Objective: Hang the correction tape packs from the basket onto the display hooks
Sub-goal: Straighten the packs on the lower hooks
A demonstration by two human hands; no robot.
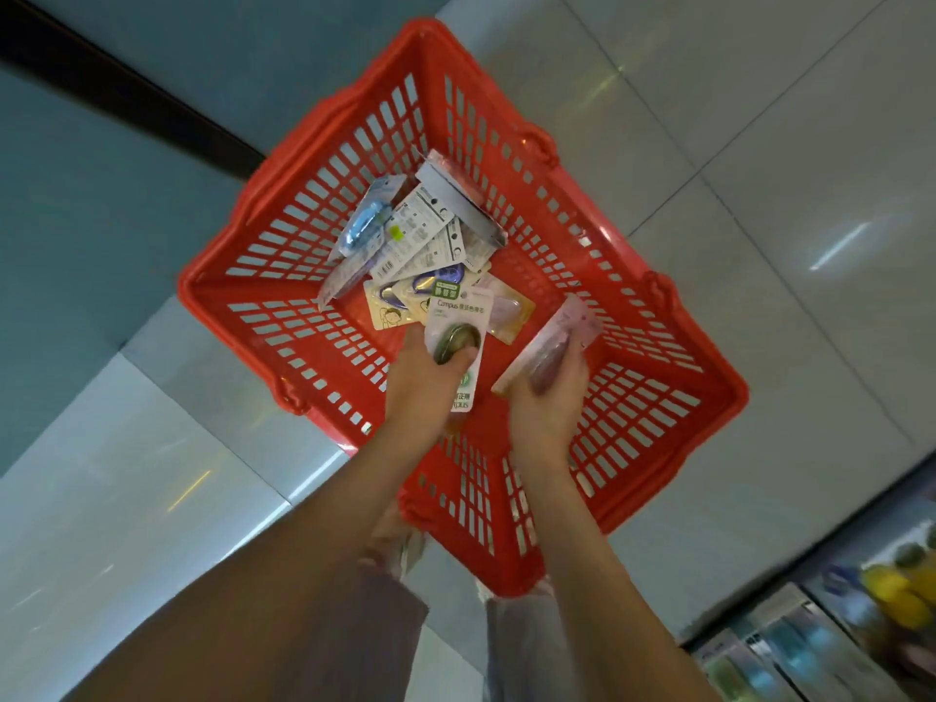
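Note:
A red plastic basket point(658, 377) stands on the floor below me, with a heap of several correction tape packs point(420, 245) at its far end. My left hand point(425, 387) is inside the basket, shut on a white and green pack point(458, 321) with a dark tape unit; my thumb presses on the blister. My right hand point(552, 397) grips a pink pack point(557, 342), tilted edge-on above the basket floor. No display hooks are in view.
Pale glossy floor tiles point(759, 144) surround the basket. A teal wall or shelf base with a black strip point(116, 93) runs along the left. Blurred shelf goods point(835, 635) show at the bottom right. My legs are below the basket.

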